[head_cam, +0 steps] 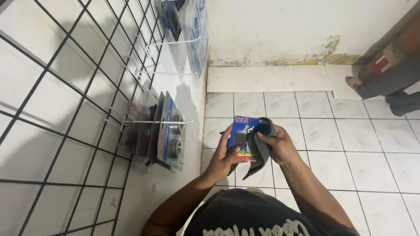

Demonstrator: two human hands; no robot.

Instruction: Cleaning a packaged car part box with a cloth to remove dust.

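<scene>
Head view is showing the person standing on a white tiled floor (350, 144), holding a blue blister pack (243, 135) at the centre of the frame. The left hand (224, 154) is gripping the pack's lower edge, while the right hand (280, 144) is pinching a grey cloth (259, 150) against its face. The pack is looking light and stiff, its plastic probably slick, so the card edges seem the safest hold; the cloth is hanging limp. What the pack holds is being hidden by cloth and fingers. Similar packs (168, 133) are hanging on a wire grid (65, 109) at left.
</scene>
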